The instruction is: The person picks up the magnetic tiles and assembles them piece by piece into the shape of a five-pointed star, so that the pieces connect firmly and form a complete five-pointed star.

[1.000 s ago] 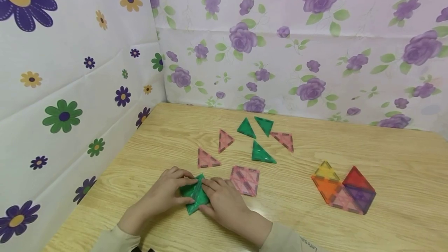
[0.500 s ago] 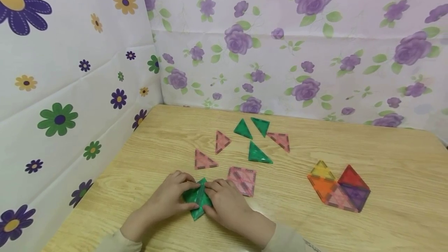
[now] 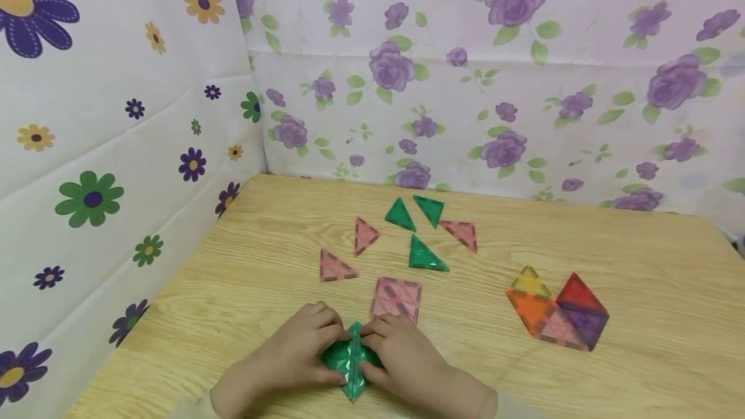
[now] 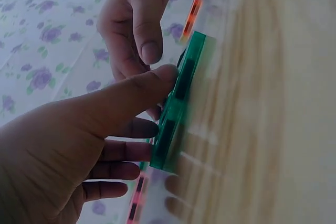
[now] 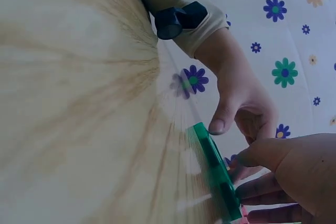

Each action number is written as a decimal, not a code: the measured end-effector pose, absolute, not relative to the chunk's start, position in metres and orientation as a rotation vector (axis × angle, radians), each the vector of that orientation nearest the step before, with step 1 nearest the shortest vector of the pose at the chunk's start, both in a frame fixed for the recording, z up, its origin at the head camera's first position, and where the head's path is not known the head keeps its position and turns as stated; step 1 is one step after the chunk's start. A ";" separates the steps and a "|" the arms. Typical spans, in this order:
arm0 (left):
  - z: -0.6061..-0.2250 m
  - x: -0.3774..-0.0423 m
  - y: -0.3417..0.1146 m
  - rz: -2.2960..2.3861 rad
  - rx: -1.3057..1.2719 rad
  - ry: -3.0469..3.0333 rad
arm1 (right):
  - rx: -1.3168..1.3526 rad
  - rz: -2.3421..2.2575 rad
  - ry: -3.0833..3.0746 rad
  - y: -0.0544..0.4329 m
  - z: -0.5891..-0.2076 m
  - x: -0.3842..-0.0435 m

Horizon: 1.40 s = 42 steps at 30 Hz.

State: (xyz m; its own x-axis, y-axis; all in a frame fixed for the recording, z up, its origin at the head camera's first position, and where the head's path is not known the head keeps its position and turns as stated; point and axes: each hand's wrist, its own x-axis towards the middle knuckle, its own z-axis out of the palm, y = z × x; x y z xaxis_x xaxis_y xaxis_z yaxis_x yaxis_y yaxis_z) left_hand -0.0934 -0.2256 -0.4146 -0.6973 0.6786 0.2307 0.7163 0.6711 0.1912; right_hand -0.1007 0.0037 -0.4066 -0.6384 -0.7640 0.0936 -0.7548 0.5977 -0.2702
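Note:
Two green triangular magnetic tiles (image 3: 351, 377) lie edge to edge near the front of the table, forming a diamond with a lengthwise seam. On its left side, my left hand (image 3: 299, 349) holds the green piece between thumb and fingers. My right hand (image 3: 410, 355) holds the other side, its thumb and fingertips by the seam. Both wrist views show the green tiles edge-on, low over the wood; the left thumb touches their edge in the left wrist view. Just beyond the hands is a pink square (image 3: 397, 296) made of smaller triangles, its lower edge partly covered by the right hand.
Loose pink triangles (image 3: 336, 266) and green triangles (image 3: 427, 256) lie farther back on the wooden table (image 3: 233, 277). To the right sits a joined group with yellow, orange (image 3: 529, 309), pink, purple and red tiles. Flowered cloth (image 3: 349, 96) borders the back and left.
Both hands have slid the green tiles rightward and nearer to me, turning them so that the seam points more straight ahead. The view has shifted slightly; the other tiles stay put.

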 end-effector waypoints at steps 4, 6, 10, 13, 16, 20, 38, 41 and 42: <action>-0.417 -0.094 -0.215 -0.409 -1.233 -2.683 | -1.326 -0.485 2.770 0.021 -0.409 -0.098; -0.418 -0.094 -0.210 -0.423 -1.258 -2.668 | -1.325 -0.490 2.760 0.030 -0.410 -0.097; -0.421 -0.093 -0.198 -0.413 -1.295 -2.628 | -1.323 -0.509 2.742 0.046 -0.411 -0.094; -0.421 -0.090 -0.187 -0.328 -1.322 -2.602 | -1.312 -0.540 2.740 0.055 -0.411 -0.093; -0.417 -0.086 -0.177 -0.208 -1.356 -2.587 | -1.305 -0.570 2.748 0.061 -0.410 -0.093; -0.410 -0.087 -0.165 -0.105 -1.385 -2.613 | -1.319 -0.592 2.741 0.066 -0.406 -0.094; -0.403 -0.188 -0.121 -0.315 -0.869 -2.593 | -0.983 -0.710 3.119 0.118 -0.388 -0.178; -0.403 -0.200 -0.110 -0.389 -0.756 -2.675 | -0.847 -0.710 3.123 0.125 -0.385 -0.197; -0.403 -0.202 -0.107 -0.408 -0.720 -2.704 | -0.810 -0.707 3.121 0.127 -0.384 -0.204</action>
